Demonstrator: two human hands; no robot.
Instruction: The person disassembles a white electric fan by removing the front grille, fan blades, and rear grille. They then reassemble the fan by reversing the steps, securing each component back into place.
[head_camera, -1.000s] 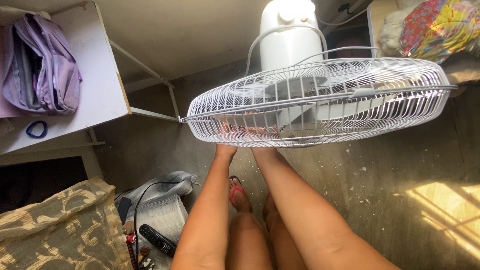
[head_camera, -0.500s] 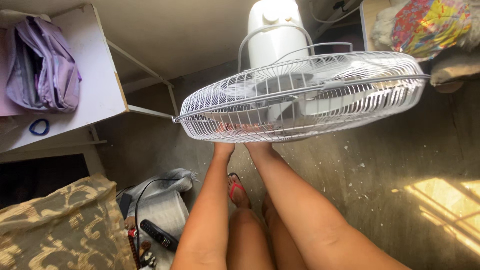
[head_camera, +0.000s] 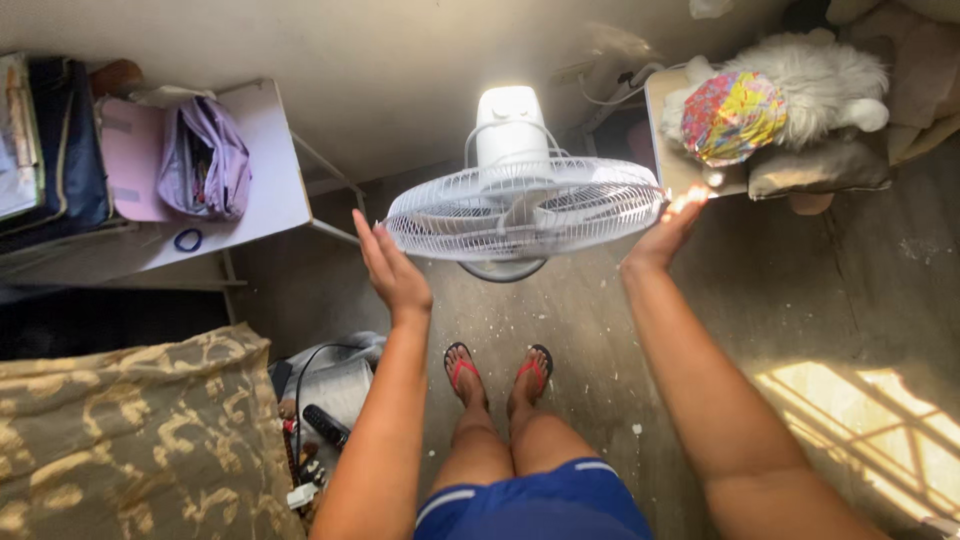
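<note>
The white fan sits between both open hands: left hand spread just beside its wire cage, right hand spread at the opposite rim, neither grip closed.

Fan base mostly hidden behind grille; right hand fingertips lost in glare.

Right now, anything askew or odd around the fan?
Yes. The white wire-grille fan head faces straight up, grille lying flat, rather than facing outward. The left hand and right hand are open at its rim. White specks litter the grey concrete floor near the red flip-flops.
</note>
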